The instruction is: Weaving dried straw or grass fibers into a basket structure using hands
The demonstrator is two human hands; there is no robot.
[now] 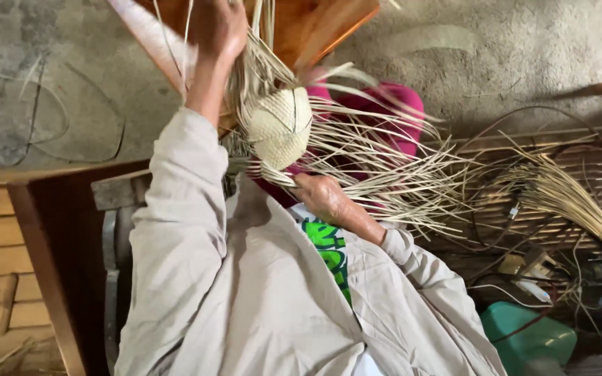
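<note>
A half-woven dome of pale straw [279, 125] sits in my lap, with long loose strands [384, 174] fanning out to the right. My left hand [219, 26] is raised at the top of the view, shut on a bunch of strands pulled up from the weave. My right hand [320, 195] grips the lower edge of the woven piece, fingers closed on strands there. Both arms wear beige sleeves. Pink cloth [404, 115] shows under the straw.
A bundle of loose straw [566, 198] lies on slatted wood at right, amid dark cables. A green plastic container [534, 338] sits bottom right. A brown wooden chair frame [50, 237] is at left, an orange wooden piece [315, 24] at top.
</note>
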